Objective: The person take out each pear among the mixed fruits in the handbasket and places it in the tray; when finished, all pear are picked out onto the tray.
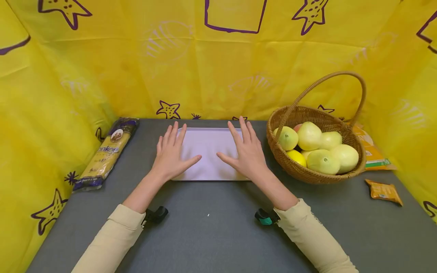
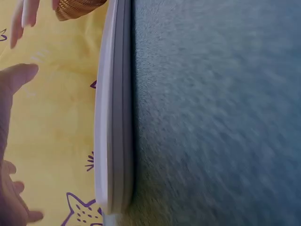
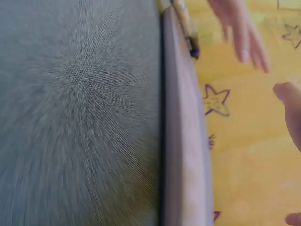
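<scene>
Both hands hover over a pale lilac tray (image 1: 209, 153) that lies on the grey table. My left hand (image 1: 172, 151) is above the tray's left end, fingers spread and thumb pointing inward, holding nothing. Over the right end, my right hand (image 1: 246, 149) is spread the same way and is also bare. In the left wrist view the tray's edge (image 2: 115, 117) runs upright through the picture, with the left thumb (image 2: 21, 75) apart from it. The right wrist view has the tray's side (image 3: 186, 141) blurred, and the right thumb (image 3: 289, 101) stands clear of it.
A wicker basket (image 1: 285, 159) of pale green and yellow fruit stands at the right. Behind it lies an orange packet (image 1: 370, 151), and nearer is a small orange packet (image 1: 385, 192). A long yellow and purple bag (image 1: 107, 153) lies at the left. Yellow cloth (image 1: 218, 76) encloses the table.
</scene>
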Action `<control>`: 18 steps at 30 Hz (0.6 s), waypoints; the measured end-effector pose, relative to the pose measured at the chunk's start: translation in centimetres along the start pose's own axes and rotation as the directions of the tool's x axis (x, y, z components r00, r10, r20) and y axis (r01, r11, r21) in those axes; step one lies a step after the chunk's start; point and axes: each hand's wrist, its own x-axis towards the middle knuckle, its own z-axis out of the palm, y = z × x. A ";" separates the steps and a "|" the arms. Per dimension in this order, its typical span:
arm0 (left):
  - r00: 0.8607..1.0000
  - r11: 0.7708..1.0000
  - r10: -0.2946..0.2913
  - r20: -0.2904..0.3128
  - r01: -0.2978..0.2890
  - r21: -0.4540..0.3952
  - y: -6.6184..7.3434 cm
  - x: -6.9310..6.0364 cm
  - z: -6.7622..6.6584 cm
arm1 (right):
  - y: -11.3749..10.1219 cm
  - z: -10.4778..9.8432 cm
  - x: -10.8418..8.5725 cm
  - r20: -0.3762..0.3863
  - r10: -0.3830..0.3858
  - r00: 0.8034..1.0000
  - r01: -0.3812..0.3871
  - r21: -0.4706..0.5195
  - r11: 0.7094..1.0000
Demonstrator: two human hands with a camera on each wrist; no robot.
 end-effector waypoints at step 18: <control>0.963 0.933 0.053 0.265 0.046 -0.356 -4.1 -1.5 -0.3 | 6.1 -11.6 -4.4 -0.185 -0.153 0.971 0.179 0.130 0.975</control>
